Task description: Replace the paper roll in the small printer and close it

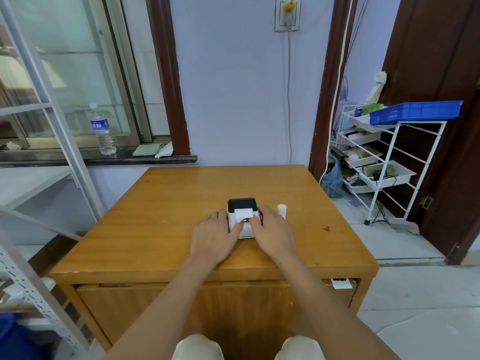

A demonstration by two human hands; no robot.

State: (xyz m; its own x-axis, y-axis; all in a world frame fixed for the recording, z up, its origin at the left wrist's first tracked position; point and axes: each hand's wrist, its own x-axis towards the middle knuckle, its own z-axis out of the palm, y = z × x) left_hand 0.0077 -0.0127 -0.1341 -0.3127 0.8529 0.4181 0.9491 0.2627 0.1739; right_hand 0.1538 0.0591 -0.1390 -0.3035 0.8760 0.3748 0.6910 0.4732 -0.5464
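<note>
Your glossy honey-coloured wooden table (181,203) is the big thing here, and the small white printer with the black rounded lid (242,216) sits dead centre on it. Your left hand (215,236) hugs it from 9 o'clock and your right hand (275,233) from 3 o'clock, fingers loosely spread around the body, thumbs pressing the short white paper strip (244,213) on its front. A white paper roll (282,211) stands upright at the printer's 3 o'clock, just past your right hand. I'd say you're seating the paper, so keep the strip straight and press evenly on both sides. No brand or text is readable on the printer; too small.
</note>
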